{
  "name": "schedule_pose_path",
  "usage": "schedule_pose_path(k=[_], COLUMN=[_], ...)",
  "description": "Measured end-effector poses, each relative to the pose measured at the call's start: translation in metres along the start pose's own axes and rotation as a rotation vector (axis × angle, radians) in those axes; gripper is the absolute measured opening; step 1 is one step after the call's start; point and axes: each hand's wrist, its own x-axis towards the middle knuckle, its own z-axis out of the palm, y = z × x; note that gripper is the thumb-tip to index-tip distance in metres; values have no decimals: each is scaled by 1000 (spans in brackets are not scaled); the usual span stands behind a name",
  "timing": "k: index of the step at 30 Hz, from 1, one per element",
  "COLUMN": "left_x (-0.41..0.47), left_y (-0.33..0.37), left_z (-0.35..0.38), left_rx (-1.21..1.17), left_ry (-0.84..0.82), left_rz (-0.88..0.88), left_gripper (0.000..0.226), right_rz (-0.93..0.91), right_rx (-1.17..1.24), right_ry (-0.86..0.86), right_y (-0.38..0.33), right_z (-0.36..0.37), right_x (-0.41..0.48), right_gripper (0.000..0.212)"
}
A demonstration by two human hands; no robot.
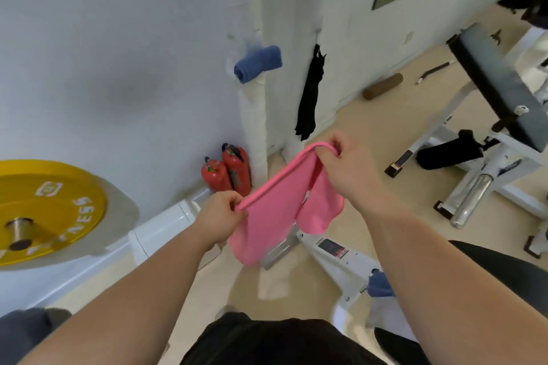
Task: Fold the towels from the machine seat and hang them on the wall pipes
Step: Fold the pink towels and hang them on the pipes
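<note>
I hold a pink towel (275, 210) in the air in front of me. My left hand (219, 216) pinches its lower left corner, and my right hand (350, 163) grips the upper right corner, so the top edge runs taut between them and the rest hangs down. A folded blue towel (258, 64) hangs on a white wrapped wall pipe (252, 115) ahead. Another blue cloth (379, 284) lies low at the right on the white machine frame (335, 255). A black seat pad (504, 270) shows beside my right forearm.
Two red fire extinguishers (228, 172) stand at the foot of the pipe. A black cloth (310, 95) hangs on the wall further right. A yellow weight plate (44, 210) sits at the left. A grey bench (501, 83) and a brown roller (382, 86) stand at the right.
</note>
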Motion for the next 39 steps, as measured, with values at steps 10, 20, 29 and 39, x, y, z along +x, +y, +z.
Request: schedule_pose_path(k=[10,20,29,39], left_x=[35,51,73,108], left_y=[-151,-83,6,59], left_z=[-98,-138,-115,-63], left_rx=[-3,-261,-181,-385], left_ry=[128,331,310,251], left_rz=[-259,-41,86,-87], left_gripper=[19,13,12,15], right_rz=[25,-117,-191,-78], right_rx=[63,-126,240,404], right_ry=[67,-290,-625,-536], right_y=[-80,-81,-86,-26], right_z=[122,191,171,108], right_x=[16,33,71,164], right_gripper=[21,23,15,21])
